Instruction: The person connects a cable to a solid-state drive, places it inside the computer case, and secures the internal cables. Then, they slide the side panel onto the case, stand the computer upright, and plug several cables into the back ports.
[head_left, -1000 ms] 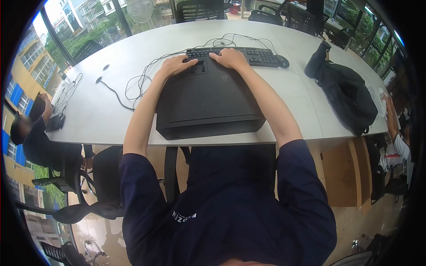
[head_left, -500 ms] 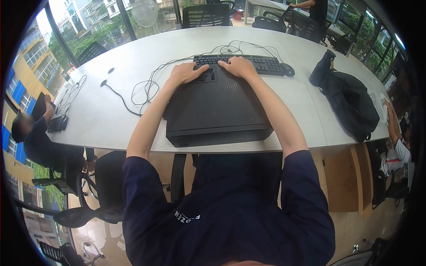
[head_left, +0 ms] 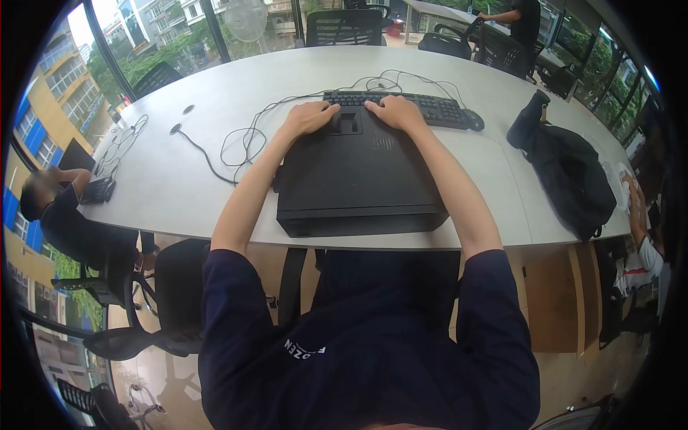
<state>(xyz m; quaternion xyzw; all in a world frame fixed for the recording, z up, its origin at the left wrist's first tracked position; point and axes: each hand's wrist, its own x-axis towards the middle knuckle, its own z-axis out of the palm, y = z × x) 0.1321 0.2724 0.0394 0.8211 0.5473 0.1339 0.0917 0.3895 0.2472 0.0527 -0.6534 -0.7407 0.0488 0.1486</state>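
A black desktop computer case [head_left: 358, 168] lies flat on the white table in front of me, near the table's front edge. My left hand [head_left: 309, 117] grips its far edge on the left, thumb on the top panel beside a square recess. At the far edge on the right, my right hand [head_left: 396, 112] holds on in the same way, thumb pointing inward. The fingers of both hands curl over that edge and are partly hidden. Just behind the case is a black keyboard [head_left: 441, 111], partly covered by my hands, with a mouse [head_left: 474, 120] at its right end.
Loose black cables [head_left: 247, 143] run across the white table [head_left: 179, 186] on the left. A black backpack [head_left: 573, 172] lies on the right side. One person [head_left: 64, 208] sits at the left end; others are at the right and at the back. Office chairs [head_left: 179, 287] stand around.
The whole view has shifted slightly, so the table and case appear a little further right. Both hands keep their places on the case. The seated person at left has raised a hand towards the head.
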